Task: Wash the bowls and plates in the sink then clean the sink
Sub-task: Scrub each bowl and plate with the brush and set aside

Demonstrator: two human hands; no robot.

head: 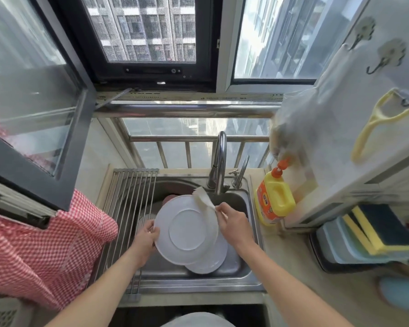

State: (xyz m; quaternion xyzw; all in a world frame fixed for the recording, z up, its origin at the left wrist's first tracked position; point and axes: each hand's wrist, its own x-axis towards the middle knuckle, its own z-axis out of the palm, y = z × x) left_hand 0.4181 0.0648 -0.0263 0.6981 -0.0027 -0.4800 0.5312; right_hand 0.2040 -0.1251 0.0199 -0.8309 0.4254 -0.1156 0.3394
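**Plate wiped underside-up over the sink**

Left hand (145,239) grips the left rim of a white plate (185,228), fingers curled around the edge, plate held underside-up above the sink (242,271) basin. Right hand (234,224) pinches a pale cloth (204,200) between thumb and fingertips; cloth lies against the plate's upper right rim. A second white plate (210,261) sits lower in the basin, partly covered by the held one. Something reddish-brown (169,199) shows at the basin's back left, too hidden to tell. Faucet (219,161) stands at the back edge of the sink. Roll-up drying rack (130,208) covers the sink's left side. Yellow detergent bottle (273,197) on the counter just right of the sink's back corner. Sponges (378,230) stacked at the counter's right edge.
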